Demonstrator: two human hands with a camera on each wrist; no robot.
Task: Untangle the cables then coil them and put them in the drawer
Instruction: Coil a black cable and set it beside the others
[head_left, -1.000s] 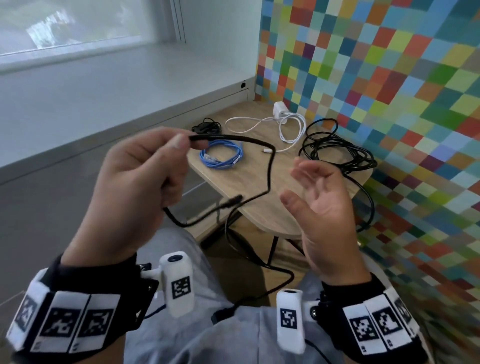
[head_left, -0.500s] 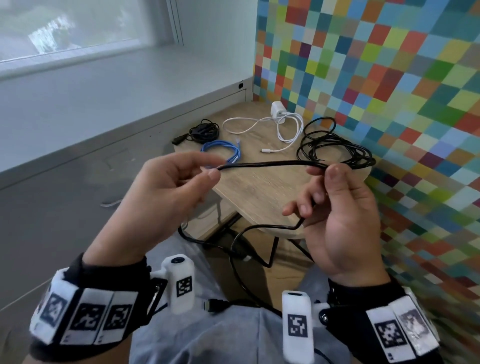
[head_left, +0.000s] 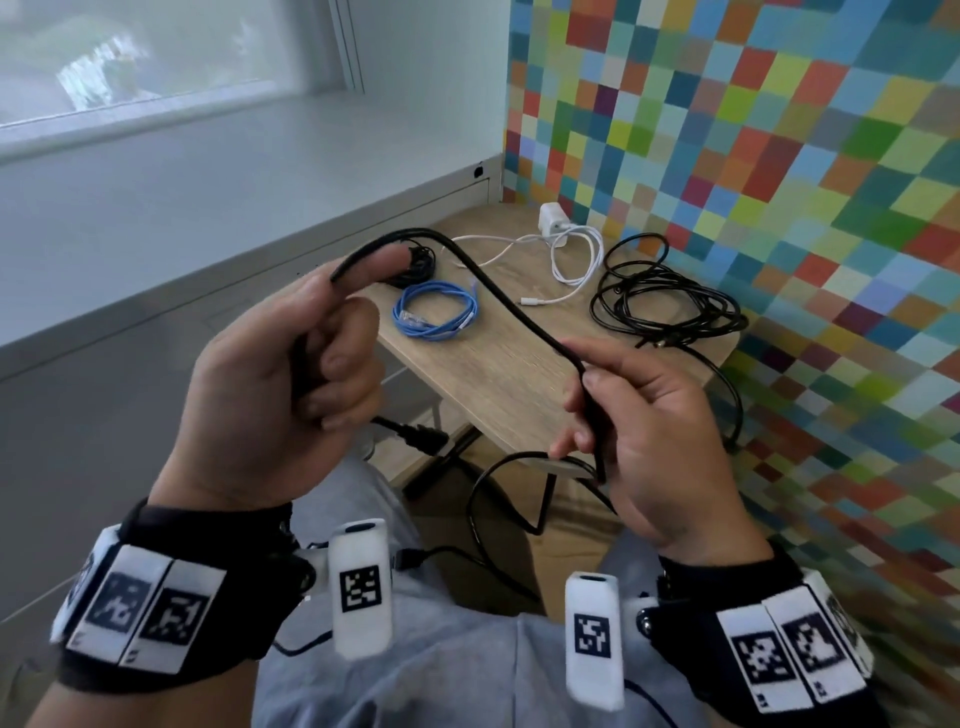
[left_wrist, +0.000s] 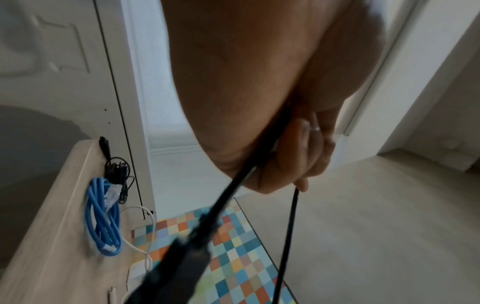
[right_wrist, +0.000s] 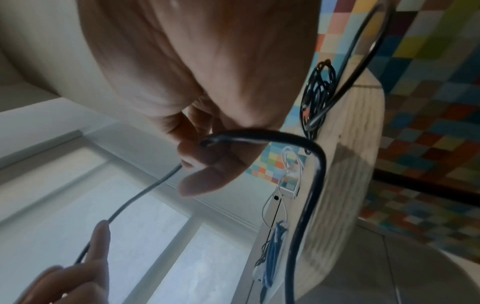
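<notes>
Both hands are up over the lap: the left hand (head_left: 280, 374) curls tight round the thick black power cable (head_left: 498, 296), the right hand (head_left: 654, 441) pinches it lower down, an arc spanning between them. On the light wooden bench (head_left: 514, 384), a coiled blue cable (head_left: 436, 317) lies at 12 o'clock, a white charger cable (head_left: 571, 254) at 1 o'clock, a loose black cable bundle (head_left: 670, 301) at 2 o'clock.

The table (head_left: 498, 384) was pale matt wood grain, the black cable (head_left: 511, 306) smooth and seemingly rubbery, the blue cable (head_left: 436, 317) glossy plastic.
</notes>
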